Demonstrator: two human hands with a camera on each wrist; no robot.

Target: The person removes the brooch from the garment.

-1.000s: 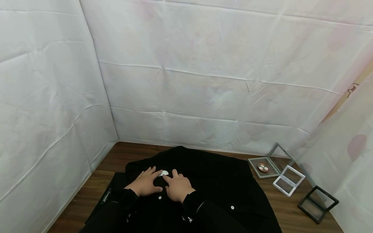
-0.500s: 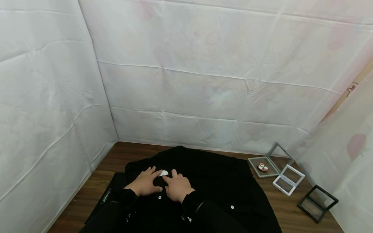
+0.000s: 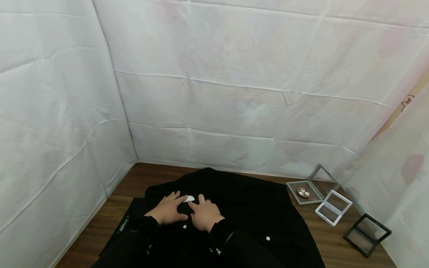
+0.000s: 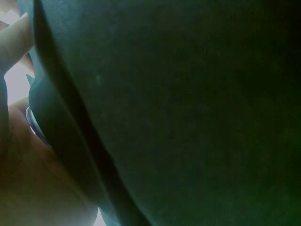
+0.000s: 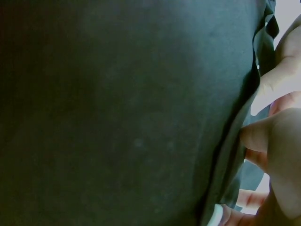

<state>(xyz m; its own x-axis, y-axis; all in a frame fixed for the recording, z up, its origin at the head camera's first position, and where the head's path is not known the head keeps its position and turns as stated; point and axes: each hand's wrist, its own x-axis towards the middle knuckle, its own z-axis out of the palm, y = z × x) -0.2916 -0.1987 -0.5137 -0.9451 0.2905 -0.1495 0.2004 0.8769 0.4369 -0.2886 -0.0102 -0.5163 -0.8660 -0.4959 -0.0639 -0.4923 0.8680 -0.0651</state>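
The small white round piece lies on the black garment, near its collar end, and both my hands meet at it. It looks like a badge or a label, but it is too small for me to tell which. My left hand lies flat on the cloth just to its left, fingers stretched forward and relaxed, with one fingertip at the white piece's edge; I judge it is there to keep the fabric smooth and steady. My right hand lies just beside it, the forefinger angled in so its tip touches the white piece from the right. Whether those fingers pinch the piece or only press it, I cannot tell from the head view. The wrist views show little more than dark cloth close up, with my fingers at its folded edge.

The garment is spread open over the wooden desk, its white buttons facing up, so the front lies flat under my palms. My dark sleeves rest on it too.

Well apart, on the desk's right side by the white sheeted wall, stand three open frame cases: a grey case holding a small coloured round badge, a white case just beside it, and a black case nearer the edge.
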